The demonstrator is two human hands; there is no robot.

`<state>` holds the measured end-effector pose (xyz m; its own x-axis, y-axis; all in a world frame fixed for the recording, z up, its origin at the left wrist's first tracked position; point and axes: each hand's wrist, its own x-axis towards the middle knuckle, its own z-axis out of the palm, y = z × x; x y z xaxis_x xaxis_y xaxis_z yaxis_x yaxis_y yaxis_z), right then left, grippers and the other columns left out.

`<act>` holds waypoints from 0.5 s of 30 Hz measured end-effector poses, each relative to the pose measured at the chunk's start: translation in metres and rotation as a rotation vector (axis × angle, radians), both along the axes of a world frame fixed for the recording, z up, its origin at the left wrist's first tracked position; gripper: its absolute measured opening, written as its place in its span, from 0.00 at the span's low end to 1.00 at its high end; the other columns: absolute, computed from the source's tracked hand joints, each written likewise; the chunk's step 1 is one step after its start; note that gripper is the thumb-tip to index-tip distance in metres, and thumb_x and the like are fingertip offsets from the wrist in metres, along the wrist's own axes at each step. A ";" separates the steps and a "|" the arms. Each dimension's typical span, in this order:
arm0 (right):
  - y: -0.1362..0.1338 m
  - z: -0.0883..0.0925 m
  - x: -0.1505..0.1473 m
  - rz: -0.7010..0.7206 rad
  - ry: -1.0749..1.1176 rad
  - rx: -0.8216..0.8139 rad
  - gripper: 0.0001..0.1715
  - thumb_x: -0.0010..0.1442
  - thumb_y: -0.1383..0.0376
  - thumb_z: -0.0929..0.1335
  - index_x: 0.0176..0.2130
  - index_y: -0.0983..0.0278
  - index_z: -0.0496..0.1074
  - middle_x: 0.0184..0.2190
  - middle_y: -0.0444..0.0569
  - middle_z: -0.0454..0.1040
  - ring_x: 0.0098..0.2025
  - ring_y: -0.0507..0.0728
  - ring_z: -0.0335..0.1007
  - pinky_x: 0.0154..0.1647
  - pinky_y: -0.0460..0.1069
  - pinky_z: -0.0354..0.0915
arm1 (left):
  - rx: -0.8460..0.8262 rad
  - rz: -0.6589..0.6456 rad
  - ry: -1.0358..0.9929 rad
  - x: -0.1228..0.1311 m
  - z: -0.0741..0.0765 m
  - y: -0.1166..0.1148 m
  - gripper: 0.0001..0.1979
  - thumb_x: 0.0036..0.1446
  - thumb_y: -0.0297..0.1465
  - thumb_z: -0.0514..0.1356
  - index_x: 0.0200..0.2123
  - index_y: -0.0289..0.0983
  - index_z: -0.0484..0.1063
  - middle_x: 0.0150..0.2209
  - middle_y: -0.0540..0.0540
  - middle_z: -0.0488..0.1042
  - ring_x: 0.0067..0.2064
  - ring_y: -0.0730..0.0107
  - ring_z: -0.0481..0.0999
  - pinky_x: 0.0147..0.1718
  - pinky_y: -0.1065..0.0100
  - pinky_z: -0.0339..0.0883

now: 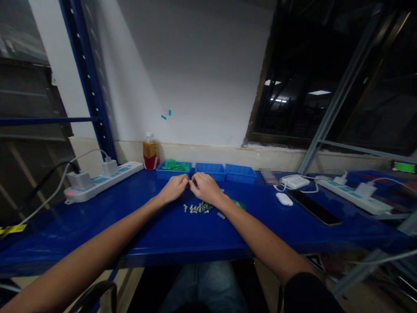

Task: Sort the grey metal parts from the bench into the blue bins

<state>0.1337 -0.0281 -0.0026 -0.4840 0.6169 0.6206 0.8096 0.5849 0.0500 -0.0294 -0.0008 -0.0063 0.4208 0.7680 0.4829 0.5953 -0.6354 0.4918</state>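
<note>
My left hand (175,188) and my right hand (206,188) meet over the blue table, fingertips almost touching. Both are closed in a pinch around something small and pale between them, too small to name. Just below, a loose pile of silver screws (196,208) lies on the tabletop. A short metal piece (221,215) rests beside my right forearm, and part of a green bag (240,204) shows behind that forearm. Beyond my hands stand a blue tray (163,174) with green packets in it and two more blue trays, one in the middle (217,173) and one at right (241,174).
A drink bottle (150,152) stands at the back left by a white power strip (97,180) with plugs and cables. At right lie a black phone (312,208), a white earbud case (284,199), a white charger (295,181) and another power strip (355,196). The table's front edge (182,256) is near my lap.
</note>
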 end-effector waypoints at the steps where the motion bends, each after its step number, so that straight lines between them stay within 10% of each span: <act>1: -0.001 0.000 0.000 -0.003 -0.013 0.008 0.09 0.63 0.63 0.60 0.35 0.65 0.65 0.32 0.50 0.70 0.38 0.56 0.64 0.38 0.49 0.55 | 0.000 -0.001 -0.007 0.000 0.000 0.000 0.16 0.59 0.36 0.42 0.24 0.37 0.61 0.23 0.51 0.65 0.28 0.68 0.66 0.30 0.69 0.56; 15: -0.009 0.006 -0.003 -0.055 -0.065 0.013 0.11 0.64 0.64 0.58 0.37 0.67 0.65 0.34 0.52 0.72 0.39 0.57 0.65 0.40 0.51 0.53 | 0.013 0.000 -0.125 0.002 -0.002 0.001 0.15 0.57 0.36 0.44 0.23 0.36 0.62 0.22 0.51 0.65 0.26 0.70 0.63 0.28 0.70 0.55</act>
